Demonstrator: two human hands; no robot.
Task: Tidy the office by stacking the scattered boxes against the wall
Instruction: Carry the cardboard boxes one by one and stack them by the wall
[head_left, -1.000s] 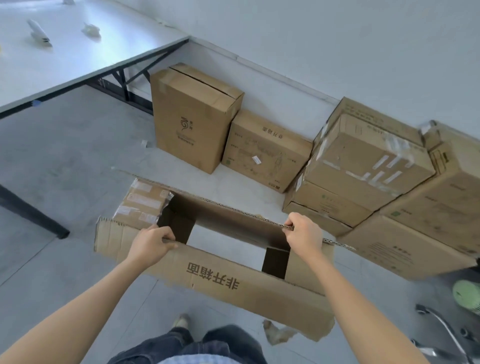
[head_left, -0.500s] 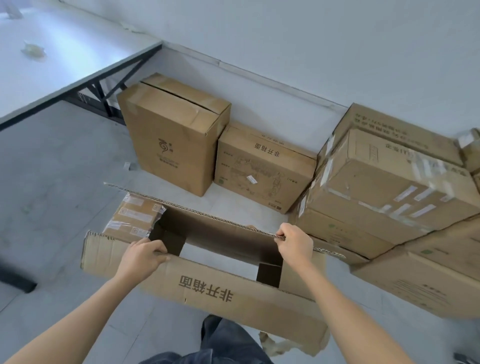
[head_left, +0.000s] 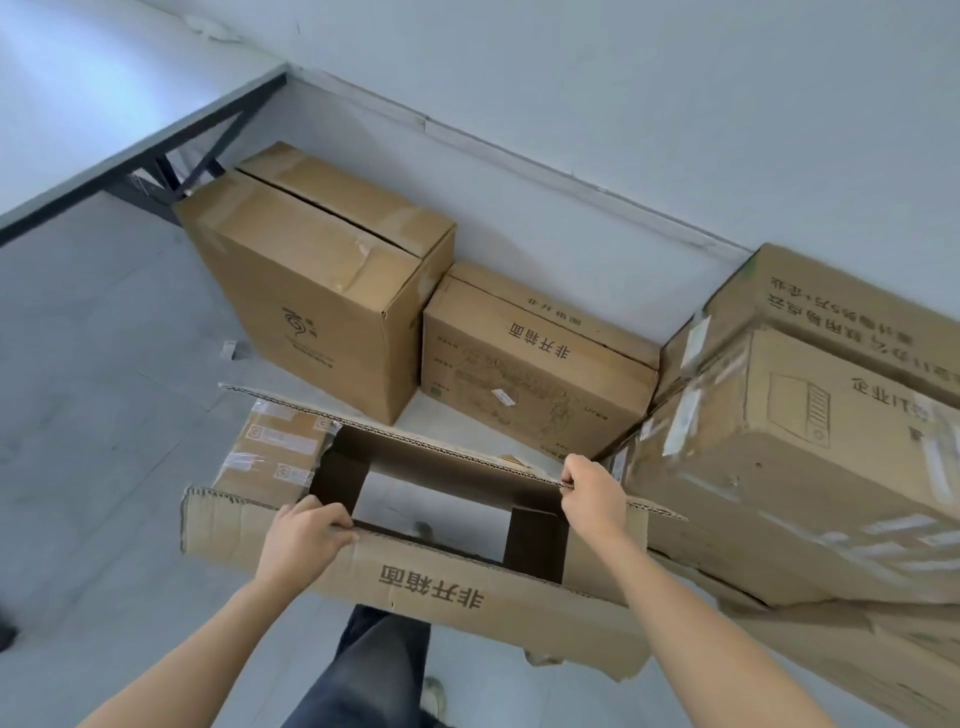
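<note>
One open brown corrugated cardboard box, black characters printed on the near panel, flaps raised, lower right corner torn. Hangs clear of the grey floor, just short of the row along the white wall. Gripped at the near rim by the left hand, fingers curled over the edge; pinched at the far flap by the right hand. Small taped brown parcel at its left end, apparently lodged inside.

Ahead, against the wall: tall brown carton, touching a low brown carton; to the right, a leaning pile of large taped cartons. Beyond, white table on black frame.

Judged well along: several cartons already at the wall, this box not yet set down; placement on or beside the low carton probably remaining.
</note>
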